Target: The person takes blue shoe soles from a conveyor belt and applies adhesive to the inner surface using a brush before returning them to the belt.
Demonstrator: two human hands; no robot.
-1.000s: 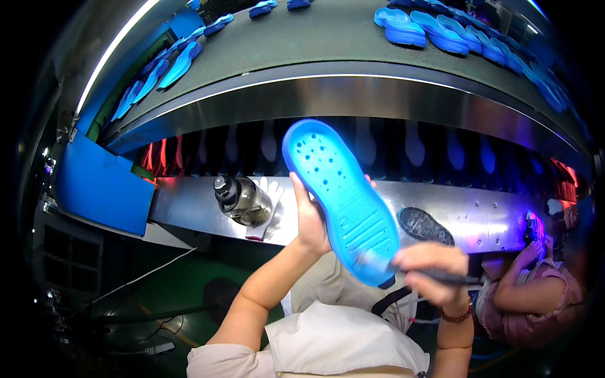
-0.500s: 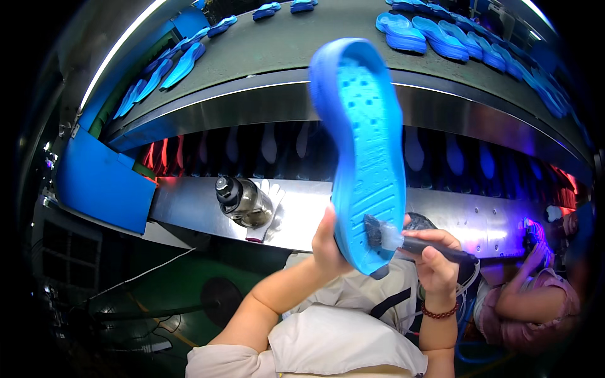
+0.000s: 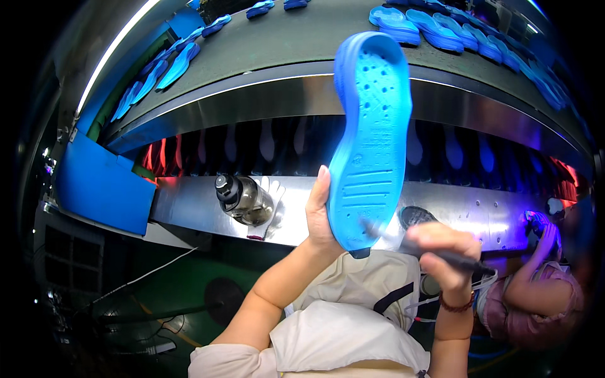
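Observation:
My left hand grips a bright blue shoe sole by its lower left edge. The sole stands upright, its inner face toward me, with holes in the upper part and slanted ridges lower down. My right hand is closed round the dark handle of a brush, which has thin tubes trailing from its end. The brush tip, smeared by motion, is at the sole's lower end; whether it touches cannot be told. Behind the right hand, a dark oval pad lies on the metal bench.
Beyond the bench runs a green-grey conveyor belt carrying several blue soles. A dark bottle and a white glove are on the bench at left. At right sits a co-worker in pink. A blue panel stands left.
The sole has shifted right and slightly up and stands straighter. My right hand has moved right with the brush, drawing its tip away from the sole's middle, so more of the dark pad shows.

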